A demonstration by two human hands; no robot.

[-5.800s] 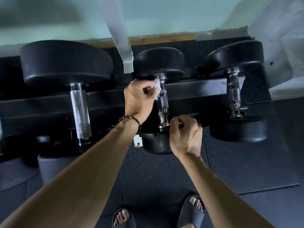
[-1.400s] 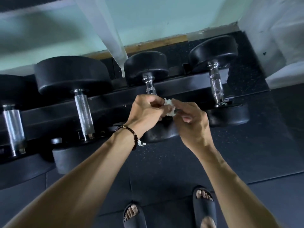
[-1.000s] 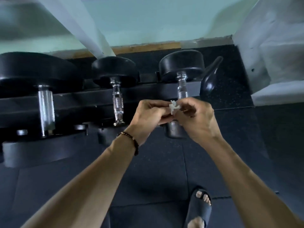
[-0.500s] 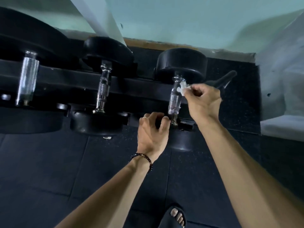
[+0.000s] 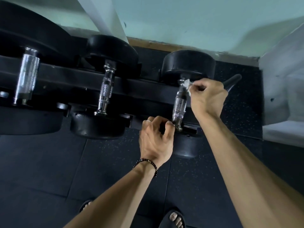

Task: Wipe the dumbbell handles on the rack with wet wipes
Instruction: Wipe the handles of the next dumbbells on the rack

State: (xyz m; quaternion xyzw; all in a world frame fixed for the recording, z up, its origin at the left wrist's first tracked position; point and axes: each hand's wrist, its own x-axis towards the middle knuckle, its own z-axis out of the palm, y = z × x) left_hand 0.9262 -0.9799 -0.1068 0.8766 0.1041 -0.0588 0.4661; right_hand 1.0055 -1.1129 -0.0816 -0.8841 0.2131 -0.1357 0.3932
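Note:
Three black dumbbells lie across a black rack [image 5: 69, 79]. The rightmost dumbbell has a chrome knurled handle [image 5: 179, 102]. My right hand [image 5: 207, 99] pinches a small crumpled white wet wipe [image 5: 187, 84] against the far end of that handle, just below the far weight head [image 5: 189, 65]. My left hand [image 5: 156, 139] grips the near weight head of the same dumbbell [image 5: 185, 145], its fingers curled over the edge beside the handle's near end. The middle dumbbell handle [image 5: 105, 92] and the thicker left handle [image 5: 26, 76] stand untouched.
A white slanted post [image 5: 105, 18] rises behind the rack against a pale green wall. A black kettlebell-like handle [image 5: 232, 82] sticks out right of the rack. A grey-white ledge [image 5: 283, 99] stands at far right. Dark rubber floor mats and my sandalled feet [image 5: 172, 218] are below.
Earlier both hands held the wipe together in front of the rack. Since then my right hand carried it to the rightmost handle's far end and my left hand took the near weight head.

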